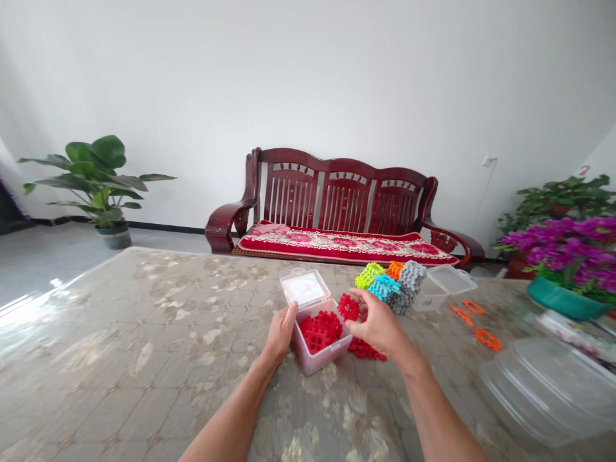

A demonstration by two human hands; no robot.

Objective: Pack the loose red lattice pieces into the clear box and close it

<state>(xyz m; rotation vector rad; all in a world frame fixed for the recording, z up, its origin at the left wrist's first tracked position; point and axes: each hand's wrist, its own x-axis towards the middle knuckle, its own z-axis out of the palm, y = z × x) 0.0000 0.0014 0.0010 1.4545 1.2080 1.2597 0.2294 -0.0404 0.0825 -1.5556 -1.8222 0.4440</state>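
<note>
A small clear plastic box (pixel 321 359) with its lid (pixel 305 287) hinged open stands on the marbled table (pixel 158 333). Several red interlocking pieces (pixel 321 328) lie inside it. My left hand (pixel 279 333) is curled against the box's left wall, holding it. My right hand (pixel 378 324) pinches one red piece (pixel 348 307) just above the box's right edge. More red pieces (pixel 366 350) lie on the table under my right hand.
Stacks of green, orange, blue and grey pieces (pixel 392 282) stand behind the box beside a second open clear box (pixel 440 285). Loose orange pieces (pixel 476 324) lie to the right. A large clear lid (pixel 543 388) and a flower pot (pixel 565 298) sit at right.
</note>
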